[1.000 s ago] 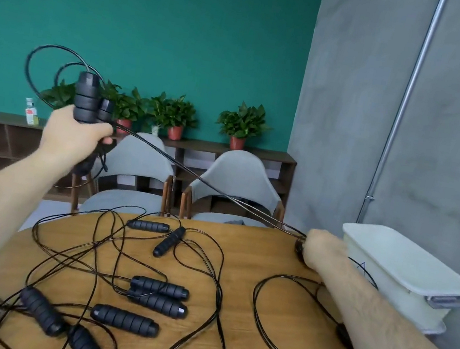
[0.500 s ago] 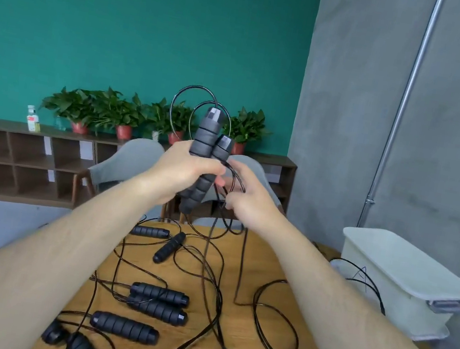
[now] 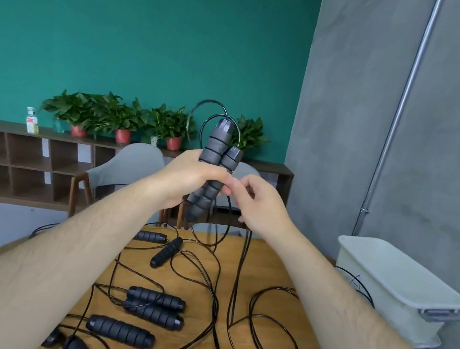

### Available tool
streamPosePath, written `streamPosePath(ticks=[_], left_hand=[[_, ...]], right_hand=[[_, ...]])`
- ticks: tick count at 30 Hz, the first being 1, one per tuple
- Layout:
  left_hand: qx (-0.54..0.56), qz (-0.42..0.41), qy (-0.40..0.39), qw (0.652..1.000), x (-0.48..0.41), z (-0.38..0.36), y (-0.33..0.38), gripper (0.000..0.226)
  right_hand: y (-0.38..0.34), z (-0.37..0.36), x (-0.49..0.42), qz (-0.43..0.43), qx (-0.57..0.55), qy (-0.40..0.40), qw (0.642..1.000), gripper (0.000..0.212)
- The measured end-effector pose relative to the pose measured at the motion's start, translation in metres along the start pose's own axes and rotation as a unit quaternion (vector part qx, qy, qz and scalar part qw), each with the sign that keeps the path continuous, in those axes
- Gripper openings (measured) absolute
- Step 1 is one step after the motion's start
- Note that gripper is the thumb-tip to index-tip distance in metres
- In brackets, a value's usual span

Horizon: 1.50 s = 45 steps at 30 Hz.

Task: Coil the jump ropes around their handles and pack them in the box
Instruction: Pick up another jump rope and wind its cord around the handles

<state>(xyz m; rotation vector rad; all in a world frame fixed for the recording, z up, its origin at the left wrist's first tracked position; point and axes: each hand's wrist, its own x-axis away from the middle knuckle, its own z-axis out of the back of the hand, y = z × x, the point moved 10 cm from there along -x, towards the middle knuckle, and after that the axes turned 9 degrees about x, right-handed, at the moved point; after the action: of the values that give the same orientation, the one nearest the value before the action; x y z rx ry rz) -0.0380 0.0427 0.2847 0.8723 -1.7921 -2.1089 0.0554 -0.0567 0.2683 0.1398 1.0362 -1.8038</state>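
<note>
Head view: two jump-rope handles [image 3: 214, 168] stand side by side, near upright, clamped in the left hand [image 3: 188, 178] at chest height, their cord [image 3: 240, 270] looping over the top and trailing down. Right hand [image 3: 260, 202], just beside, pinches that cord with fingertips [image 3: 232, 183] touching the handles. Below both hands the cord drops into a tangle of other ropes and loose handles [image 3: 154, 303] on the wooden surface [image 3: 267, 272]. Off beyond the right forearm sits the white box [image 3: 398, 291], lid on. Risk, I'd say: winding now could snag the trailing cord on that tangle, dragging neighbours along or slackening the coil.
</note>
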Motion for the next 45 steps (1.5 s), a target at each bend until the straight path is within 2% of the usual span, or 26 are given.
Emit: streamPosePath(ticks=[2,4,6,9,11,12,13,14,15,16,17,18,20,22,26,31,35,39,41,43,45], left_hand=[[0.027,0.026,-0.019,0.999,0.002,-0.003,-0.005,0.024],[0.052,0.062,-0.034,0.996,0.004,-0.003,-0.014,0.032],[0.062,0.109,-0.045,0.991,0.006,0.0,-0.031,0.04],[0.027,0.185,-0.065,0.98,0.013,0.005,-0.058,0.044],[-0.028,0.217,-0.095,0.971,0.018,0.008,-0.07,0.048],[-0.055,0.229,-0.111,0.966,0.02,0.008,-0.074,0.05],[-0.083,0.239,-0.126,0.959,0.022,0.008,-0.077,0.05],[-0.109,0.247,-0.143,0.952,0.023,0.005,-0.079,0.048],[-0.128,0.25,-0.161,0.946,0.025,0.002,-0.079,0.045],[-0.135,0.247,-0.175,0.943,0.026,-0.003,-0.078,0.041],[-0.127,0.241,-0.181,0.945,0.026,-0.007,-0.076,0.037],[-0.108,0.232,-0.182,0.949,0.025,-0.011,-0.074,0.035],[-0.06,0.209,-0.177,0.96,0.023,-0.013,-0.067,0.034],[-0.014,0.187,-0.162,0.969,0.019,-0.007,-0.062,0.032],[0.035,0.18,-0.153,0.971,0.018,0.001,-0.065,0.035],[0.048,0.196,-0.175,0.964,0.025,0.002,-0.075,0.043],[0.039,0.208,-0.195,0.958,0.03,-0.001,-0.08,0.038],[0.027,0.229,-0.241,0.943,0.038,-0.002,-0.083,0.039],[0.005,0.233,-0.238,0.943,0.038,0.001,-0.082,0.03],[-0.007,0.241,-0.244,0.939,0.038,0.004,-0.081,0.032],[-0.013,0.253,-0.277,0.927,0.042,0.003,-0.08,0.042]], right_hand=[[0.018,0.01,-0.004,-0.042,0.063,0.043,0.996,0.037],[0.059,0.023,-0.006,-0.139,0.132,0.07,0.979,0.033],[0.105,0.031,-0.002,-0.238,0.202,0.042,0.949,0.029],[0.163,0.036,0.021,-0.357,0.287,-0.039,0.888,0.028],[0.187,0.042,0.039,-0.418,0.379,-0.075,0.822,0.038],[0.19,0.045,0.043,-0.417,0.438,-0.074,0.793,0.047],[0.183,0.045,0.038,-0.375,0.487,-0.048,0.787,0.054],[0.167,0.04,0.028,-0.291,0.495,-0.003,0.819,0.054],[0.146,0.032,0.019,-0.191,0.427,0.045,0.882,0.045],[0.118,0.027,0.015,-0.104,0.298,0.085,0.945,0.034],[0.093,0.025,0.016,-0.05,0.159,0.105,0.981,0.025],[0.071,0.02,0.015,-0.024,0.059,0.092,0.994,0.025],[0.043,-0.001,0.012,-0.029,-0.088,0.001,0.996,0.04],[0.032,-0.026,0.017,-0.064,-0.189,-0.084,0.976,0.04],[0.03,-0.046,0.02,-0.09,-0.306,-0.1,0.942,0.036],[0.033,-0.064,0.02,-0.116,-0.33,-0.117,0.929,0.026],[0.039,-0.054,0.014,-0.119,-0.391,-0.06,0.911,0.03],[0.036,-0.045,0.016,-0.097,-0.386,-0.047,0.916,0.031],[0.033,-0.04,0.019,-0.091,-0.343,-0.036,0.934,0.026],[0.033,-0.017,0.019,-0.057,-0.211,0.05,0.975,0.036],[0.015,0.003,0.02,0.051,-0.079,0.11,0.989,0.052]])
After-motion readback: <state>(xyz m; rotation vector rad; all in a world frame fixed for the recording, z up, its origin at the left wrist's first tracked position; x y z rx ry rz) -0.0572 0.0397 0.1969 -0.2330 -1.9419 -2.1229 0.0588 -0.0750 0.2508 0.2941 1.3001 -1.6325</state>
